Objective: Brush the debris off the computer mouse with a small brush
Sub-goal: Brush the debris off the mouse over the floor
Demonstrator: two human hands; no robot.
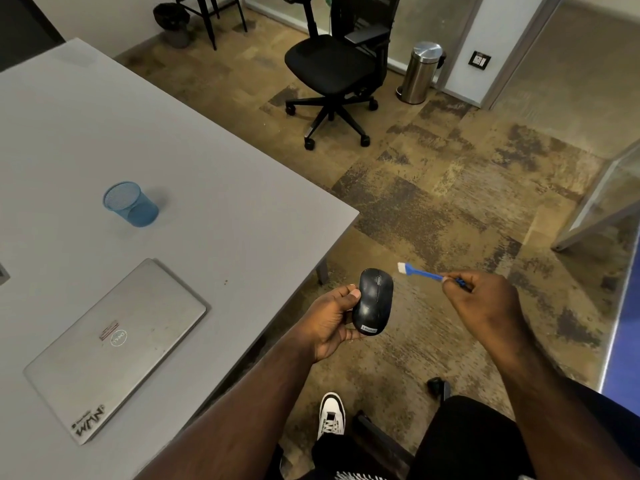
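A black computer mouse [374, 301] with a small label at its near end is held top-up in my left hand [329, 323], just off the right edge of the table and above the floor. My right hand [485, 299] pinches the blue handle of a small brush [420, 273]. Its white bristles point left and hover a little to the right of the mouse's front end, apart from it.
A grey table [207, 209] carries a shut silver laptop [117, 348] and a blue mesh cup [131, 204]. A black office chair [336, 71] and a steel bin [420, 72] stand on the carpet beyond. My knee and white shoe [331, 415] are below.
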